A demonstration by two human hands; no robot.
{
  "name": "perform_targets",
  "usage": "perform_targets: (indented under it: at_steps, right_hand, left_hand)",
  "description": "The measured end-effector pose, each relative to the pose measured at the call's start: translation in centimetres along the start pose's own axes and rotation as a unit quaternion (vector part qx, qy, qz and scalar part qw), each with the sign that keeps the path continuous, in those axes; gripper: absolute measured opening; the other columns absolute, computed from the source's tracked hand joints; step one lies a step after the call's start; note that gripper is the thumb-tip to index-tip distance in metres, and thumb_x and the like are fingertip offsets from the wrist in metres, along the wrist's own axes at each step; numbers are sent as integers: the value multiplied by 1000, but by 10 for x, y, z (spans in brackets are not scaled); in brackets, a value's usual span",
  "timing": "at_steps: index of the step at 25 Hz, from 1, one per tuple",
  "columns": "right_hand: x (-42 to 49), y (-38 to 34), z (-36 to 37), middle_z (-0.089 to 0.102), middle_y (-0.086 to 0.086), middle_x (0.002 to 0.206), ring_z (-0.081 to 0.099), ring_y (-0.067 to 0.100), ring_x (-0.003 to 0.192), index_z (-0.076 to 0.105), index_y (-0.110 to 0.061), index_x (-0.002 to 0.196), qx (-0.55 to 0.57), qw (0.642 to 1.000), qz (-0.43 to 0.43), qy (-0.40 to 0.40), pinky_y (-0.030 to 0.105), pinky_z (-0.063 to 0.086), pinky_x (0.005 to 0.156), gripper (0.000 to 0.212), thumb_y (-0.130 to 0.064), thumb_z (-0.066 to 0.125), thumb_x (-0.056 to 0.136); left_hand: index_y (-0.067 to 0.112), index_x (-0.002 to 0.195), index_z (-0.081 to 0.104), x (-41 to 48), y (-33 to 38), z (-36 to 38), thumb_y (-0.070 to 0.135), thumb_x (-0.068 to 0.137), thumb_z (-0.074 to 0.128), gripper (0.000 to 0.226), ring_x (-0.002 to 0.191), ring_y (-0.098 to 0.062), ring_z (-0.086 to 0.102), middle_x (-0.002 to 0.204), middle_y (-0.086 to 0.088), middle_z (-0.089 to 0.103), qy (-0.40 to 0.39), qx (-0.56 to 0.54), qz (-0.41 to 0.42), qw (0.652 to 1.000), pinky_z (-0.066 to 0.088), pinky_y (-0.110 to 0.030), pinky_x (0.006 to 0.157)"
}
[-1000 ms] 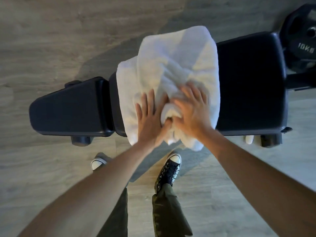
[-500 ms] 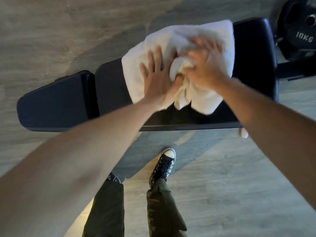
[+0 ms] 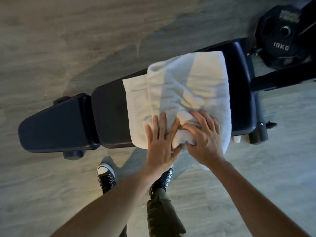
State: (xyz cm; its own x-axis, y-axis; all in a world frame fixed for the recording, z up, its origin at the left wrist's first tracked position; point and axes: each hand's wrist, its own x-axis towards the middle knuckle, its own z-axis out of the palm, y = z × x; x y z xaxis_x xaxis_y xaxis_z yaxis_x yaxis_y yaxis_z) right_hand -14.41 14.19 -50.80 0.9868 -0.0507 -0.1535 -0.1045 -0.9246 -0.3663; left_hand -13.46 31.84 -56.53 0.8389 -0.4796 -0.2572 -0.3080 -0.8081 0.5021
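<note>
- Position: white terry-cloth towel point(image 3: 186, 86) lies draped across black padded surface point(image 3: 109, 115); near edge overhangs.
- Hands: left hand point(image 3: 162, 142) presses flat, fingers spread; right hand point(image 3: 204, 139) grips a bunched fold.
- Handling, judged: light, soft, limp; grasp at corners.

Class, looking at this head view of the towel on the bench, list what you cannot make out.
- Bench top beneath the towel: head view, towel covers it.
- Plate: head view, cut off by the right edge; upper lettering blurred.
- One shoe: mostly behind the left hand and its wrist.
- Right hand: folds hide whether it grips or presses.
</note>
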Motion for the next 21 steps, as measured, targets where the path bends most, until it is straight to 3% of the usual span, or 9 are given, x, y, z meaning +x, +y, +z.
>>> perform_targets:
  at_steps: [4,11,17,21]
  right_hand:
    - [63,12,-22,58,6,143,46,38,135,75,-25,104,2,999,46,15,53,33,113,44,-21,70,61]
    - [174,59,-73,58,1,137,48,32,130,68,-31,106,-6,995,85,53,46,31,115,35,-32,58,73]
    - [95,35,-44,56,5,147,41,34,142,72,-26,106,24,987,129,96,51,25,122,35,-22,67,72]
    - [30,13,-15,59,10,144,47,38,138,76,-20,104,32,985,125,113,57,30,118,38,-20,72,66]
  left_hand:
    - [39,163,6,67,13,-20,66,95,32,78,159,-39,-6,174,-11,-2,17,-34,-15,999,6,-70,122]
    - [34,164,2,205,50,-54,60,99,34,77,157,-38,-18,173,-12,-11,-6,-37,-31,999,-5,-69,122]
    - [35,164,11,133,38,-39,63,97,38,78,159,-36,-12,174,-9,-6,-6,-31,34,999,3,-66,124]
    - [39,164,8,63,29,-18,66,94,37,80,160,-34,-9,175,-8,-3,-23,-22,20,999,9,-64,124]
